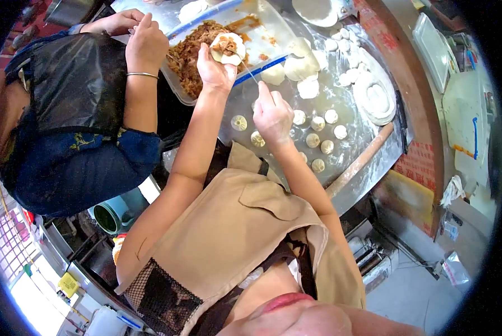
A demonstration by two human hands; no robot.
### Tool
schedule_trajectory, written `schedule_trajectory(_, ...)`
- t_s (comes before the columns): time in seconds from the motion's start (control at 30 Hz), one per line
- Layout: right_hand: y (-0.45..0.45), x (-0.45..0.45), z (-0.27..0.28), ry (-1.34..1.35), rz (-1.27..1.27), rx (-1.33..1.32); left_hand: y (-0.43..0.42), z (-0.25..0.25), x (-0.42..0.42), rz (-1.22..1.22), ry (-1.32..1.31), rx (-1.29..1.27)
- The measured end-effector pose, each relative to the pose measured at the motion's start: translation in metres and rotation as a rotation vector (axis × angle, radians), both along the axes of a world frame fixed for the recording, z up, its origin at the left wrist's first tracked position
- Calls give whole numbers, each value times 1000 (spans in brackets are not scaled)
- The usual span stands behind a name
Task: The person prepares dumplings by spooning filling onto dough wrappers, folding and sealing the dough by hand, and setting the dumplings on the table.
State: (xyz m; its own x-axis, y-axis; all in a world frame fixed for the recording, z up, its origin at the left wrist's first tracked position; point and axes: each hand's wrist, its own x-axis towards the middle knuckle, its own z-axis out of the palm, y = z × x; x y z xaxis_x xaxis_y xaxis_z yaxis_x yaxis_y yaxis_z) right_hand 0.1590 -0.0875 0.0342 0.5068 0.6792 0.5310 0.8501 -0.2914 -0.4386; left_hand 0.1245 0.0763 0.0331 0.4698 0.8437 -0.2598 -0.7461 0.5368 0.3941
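Observation:
My left hand point(216, 71) holds a round dough wrapper point(235, 54) on its fingers, with brown shredded filling point(227, 46) on top. It is over the near edge of a clear plastic tub point(279, 33) that contains more of this filling point(195, 59). My right hand point(274, 115) is closed around a thin stick-like tool point(250, 71), its far end pointing toward the wrapper; its exact kind is unclear. Below and beside my right hand, several small pleated buns point(313, 140) sit on the metal worktop point(349, 162). Flat wrappers point(301, 66) lie by the tub's right edge.
A rolling pin point(363, 159) lies at the right of the worktop, near a coiled dough strip point(375, 96) and small dough pieces point(349, 53). Close on my left stands another person in a dark apron point(74, 84), hands point(144, 42) near the tub.

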Motion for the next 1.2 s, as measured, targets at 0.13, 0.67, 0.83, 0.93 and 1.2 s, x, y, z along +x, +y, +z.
schedule_trajectory(0.13, -6, 5, 11, -77, -37, 23, -4, 3, -3, -71, 77, 36)
schedule_trajectory(0.67, -15, 19, 2, -387, 99, 72, 1, 20, -23, -330, 193, 72)
schedule_trajectory(0.83, -9, 20, 5, -359, 154, 106, 1, 20, -35, -391, 140, 18)
schedule_trajectory(0.93, 1, 22, 0, -137, -32, 59, 5, 14, -44, -277, 222, 46)
schedule_trajectory(1.2, 85, 33, -15, -42, 131, -574, -24, 48, -87, -554, 149, 313)
